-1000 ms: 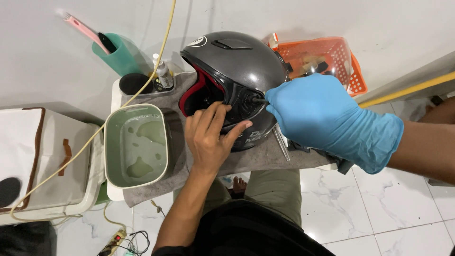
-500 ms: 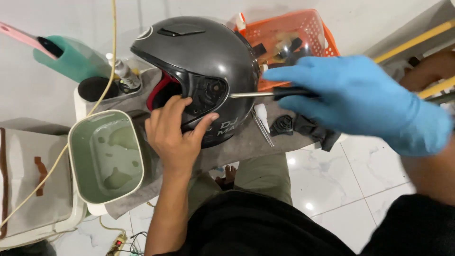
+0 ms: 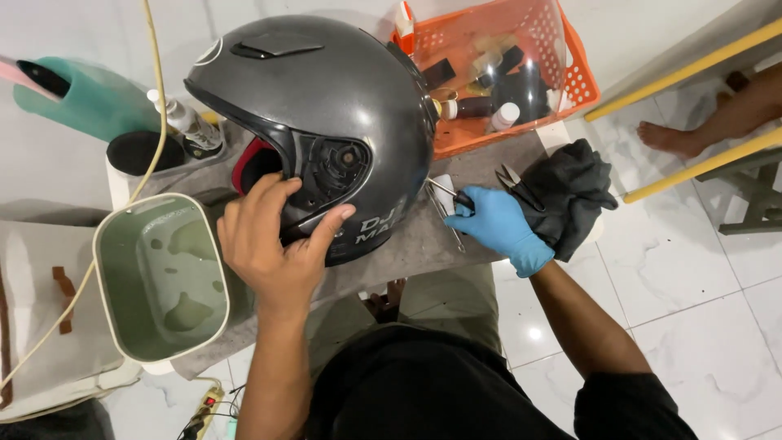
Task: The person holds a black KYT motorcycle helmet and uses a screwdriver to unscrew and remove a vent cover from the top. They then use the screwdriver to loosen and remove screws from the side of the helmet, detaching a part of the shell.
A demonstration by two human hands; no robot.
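Your left hand [image 3: 273, 244], bare, lies spread against the lower side of the dark grey helmet [image 3: 326, 122], which stands at upper centre of the frame on the cloth-covered tabletop [image 3: 423, 240]. Your right hand [image 3: 498, 224], in a blue glove, sits right of centre, its fingers closed around a slim dark-handled tool [image 3: 450, 194] just beside the helmet's rim. A black cloth [image 3: 574, 191] lies bunched against that hand. An orange basket [image 3: 505, 65] occupies the upper right; a pale green tub [image 3: 159, 277] sits at lower left.
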